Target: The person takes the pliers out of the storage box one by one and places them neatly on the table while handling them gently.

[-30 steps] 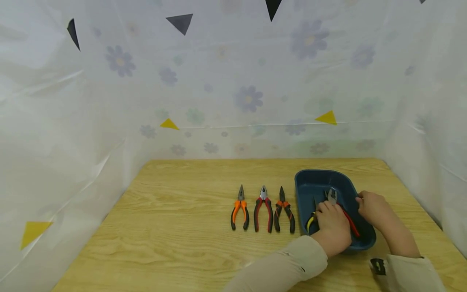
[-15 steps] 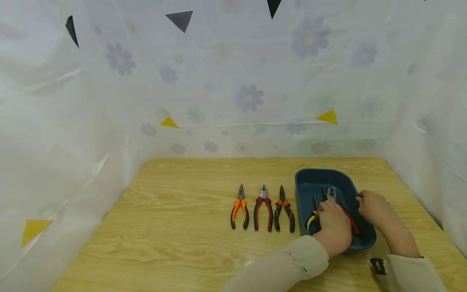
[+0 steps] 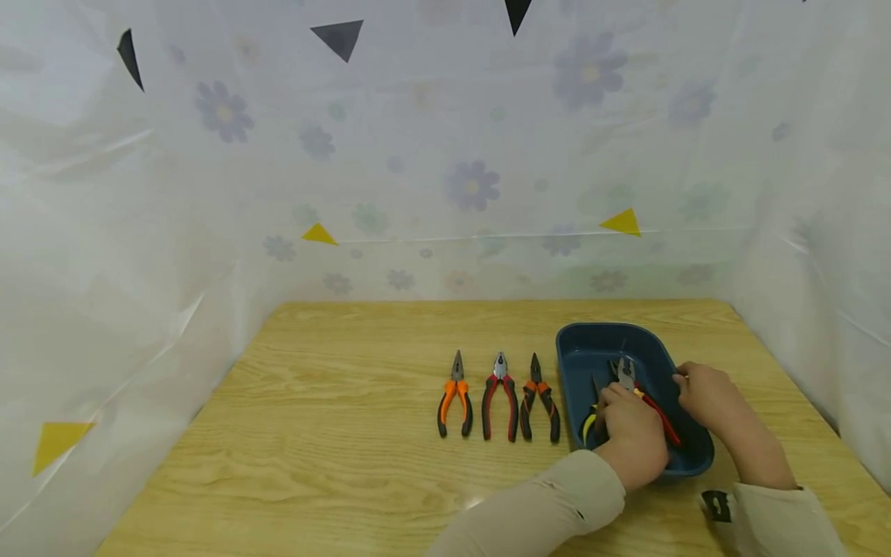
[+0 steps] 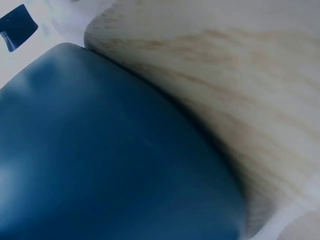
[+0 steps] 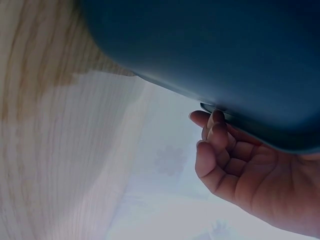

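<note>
In the head view a dark blue plastic tray point(image 3: 578, 338) stands at the table's right side. My left hand point(image 3: 632, 437) reaches into it, fingers bent down over the handles of red-handled pliers point(image 3: 626, 373), whose grey jaws point away from me. One red handle shows right of the hand; the rest is covered. Left of the hand, a yellow-and-black handle point(image 3: 588, 425) of another tool lies in the tray. My right hand point(image 3: 706, 394) pinches the tray's right rim, thumb and fingertips at the edge in the right wrist view. The left wrist view shows mostly the tray's outer wall point(image 4: 115, 150).
Left of the tray, three pliers lie in a row, jaws away from me: orange-handled needle-nose pliers point(image 3: 455, 398), red-and-black combination pliers point(image 3: 500, 398) and orange-and-black long-nose pliers point(image 3: 537, 402). A pale flowered sheet point(image 3: 418, 155) hangs behind the wooden table point(image 3: 313, 433).
A bit of yellow now shows beside the left fingertips, and the red-handled pliers have shifted slightly under that hand. The right hand keeps its hold on the rim. The head view has drifted slightly.
</note>
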The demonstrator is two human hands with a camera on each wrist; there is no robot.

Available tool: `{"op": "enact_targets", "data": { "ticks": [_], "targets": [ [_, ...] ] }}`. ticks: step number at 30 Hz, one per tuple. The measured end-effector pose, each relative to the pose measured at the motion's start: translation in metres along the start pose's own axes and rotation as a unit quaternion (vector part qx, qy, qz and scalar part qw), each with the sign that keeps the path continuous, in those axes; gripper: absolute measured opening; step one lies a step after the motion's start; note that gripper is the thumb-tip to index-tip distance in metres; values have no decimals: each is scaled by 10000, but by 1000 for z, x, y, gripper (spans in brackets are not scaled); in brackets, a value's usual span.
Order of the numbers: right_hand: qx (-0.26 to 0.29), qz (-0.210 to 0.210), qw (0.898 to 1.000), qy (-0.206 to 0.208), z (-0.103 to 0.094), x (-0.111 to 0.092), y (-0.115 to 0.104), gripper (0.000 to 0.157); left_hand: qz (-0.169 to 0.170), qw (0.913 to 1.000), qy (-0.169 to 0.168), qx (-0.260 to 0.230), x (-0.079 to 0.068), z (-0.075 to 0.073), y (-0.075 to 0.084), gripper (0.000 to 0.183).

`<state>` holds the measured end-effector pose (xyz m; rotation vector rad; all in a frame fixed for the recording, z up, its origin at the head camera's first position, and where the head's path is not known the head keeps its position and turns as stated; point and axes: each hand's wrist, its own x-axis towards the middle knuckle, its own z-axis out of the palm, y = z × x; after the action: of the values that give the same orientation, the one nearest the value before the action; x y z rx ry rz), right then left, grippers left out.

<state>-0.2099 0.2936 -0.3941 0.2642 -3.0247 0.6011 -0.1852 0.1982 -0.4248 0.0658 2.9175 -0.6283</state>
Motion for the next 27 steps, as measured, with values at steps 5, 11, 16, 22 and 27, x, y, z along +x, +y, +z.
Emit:
{"op": "enact_targets", "data": {
  "ticks": [5,11,16,22,27],
  "targets": [
    [22,-24,10000,20,-1,-1,1,26,314,9993,132,-148,5,3,-7,74],
    [12,-38,10000,-9,-3,1,-1,25,522,9976,312,-342,8,6,-13,73],
    [47,28,9999,-96,-4,2,-3,25,599,9939,474,-799,11,7,-23,76],
    [54,94,9998,-164,-5,3,-2,24,603,9730,215,-2217,16,4,-39,79],
    [28,153,9997,-182,-4,4,1,25,826,9587,95,-2719,20,2,-49,77]
  ]
}}
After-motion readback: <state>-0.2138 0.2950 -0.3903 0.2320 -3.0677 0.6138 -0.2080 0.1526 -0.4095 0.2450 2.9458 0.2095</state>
